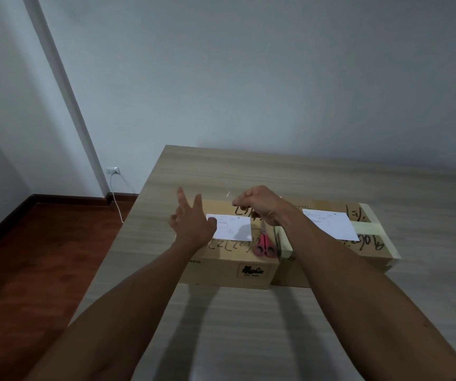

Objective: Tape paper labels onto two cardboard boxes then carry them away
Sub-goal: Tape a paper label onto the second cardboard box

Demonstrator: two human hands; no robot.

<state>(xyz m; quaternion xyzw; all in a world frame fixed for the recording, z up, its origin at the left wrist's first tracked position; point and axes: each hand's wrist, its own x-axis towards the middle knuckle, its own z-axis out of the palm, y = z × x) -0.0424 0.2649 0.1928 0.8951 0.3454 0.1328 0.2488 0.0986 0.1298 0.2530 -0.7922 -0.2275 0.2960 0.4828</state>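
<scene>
- Head view: I am watching two cardboard boxes sitting side by side, touching, on the wooden table; the left box and the right box each have a white paper label lying on top.
- My left hand is hovering over the left edge of the left label, fingers spread and straight, gripping nothing; whether the palm is touching the paper I cannot tell.
- My right hand is curled above the far part of the left box, fingertips pinched together. A thin bright glint beside it suggests a strip of clear tape, but the tape itself is too faint to confirm.
- Pink-handled scissors are lying on the left box near the seam between the boxes, just right of the left label.
- The right label is sitting slightly askew on the right box, beside a pale tape band; I am seeing no tape over it.
- Risk, as I am judging it: the left label looks loose, so a brushing hand could slide it off square before anything is pressed down.
- A clear strip, if one is there, could fold onto itself or stick to my fingers.
- The scissors could slip off when the box is lifted.
- The boxes look plain brown, with dark handwritten marks and a printed badge on the near face.
</scene>
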